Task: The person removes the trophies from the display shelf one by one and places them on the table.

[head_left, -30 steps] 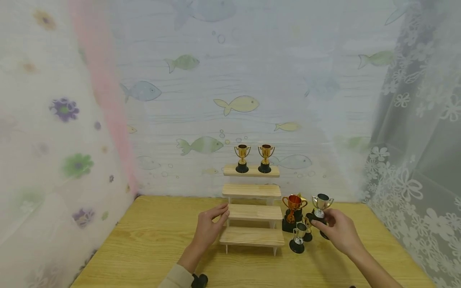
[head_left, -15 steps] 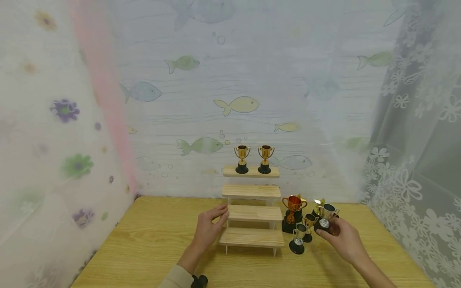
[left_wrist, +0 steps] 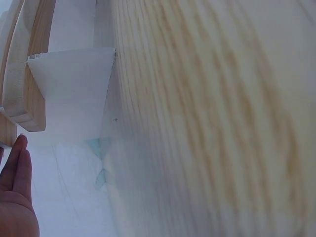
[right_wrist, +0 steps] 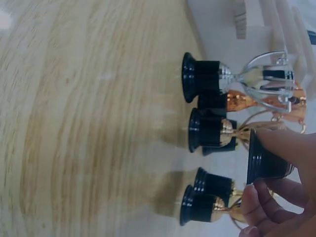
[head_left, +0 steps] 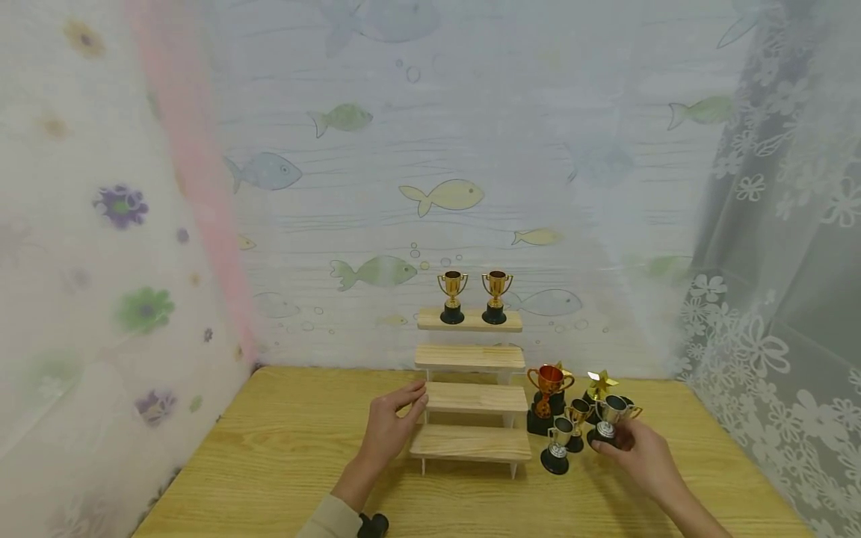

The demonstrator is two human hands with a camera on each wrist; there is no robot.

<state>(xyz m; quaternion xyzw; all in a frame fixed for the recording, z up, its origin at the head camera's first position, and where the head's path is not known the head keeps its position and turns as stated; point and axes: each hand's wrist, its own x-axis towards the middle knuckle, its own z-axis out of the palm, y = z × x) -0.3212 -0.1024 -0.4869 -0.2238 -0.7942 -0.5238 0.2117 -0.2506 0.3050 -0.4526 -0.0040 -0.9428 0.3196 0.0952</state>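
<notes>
By its black base, my right hand [head_left: 642, 457] holds a small silver trophy cup [head_left: 610, 415], above the table at the right in the head view. In the right wrist view, thumb and fingers pinch that black base [right_wrist: 266, 157], clear of the table. My left hand [head_left: 393, 424] lies at the left side of a stepped wooden stand [head_left: 471, 442]. Its extended fingers [left_wrist: 22, 168] touch a shelf edge in the left wrist view. Close to the right hand stand another silver trophy [head_left: 555, 447], a bronze-gold trophy [head_left: 577, 423] and a gold star trophy [head_left: 601, 386].
Two gold trophies [head_left: 452, 297] stand on the top shelf. A larger orange-red cup [head_left: 549, 382] stands right of the stand, partly hiding a star trophy behind it. A dark object [head_left: 373, 525] lies by the left sleeve. Patterned curtain [head_left: 377, 202] hangs behind the table.
My right hand has moved the silver trophy down and slightly right, uncovering the gold star trophy and the bronze-gold one. My left hand has stayed at the stand.
</notes>
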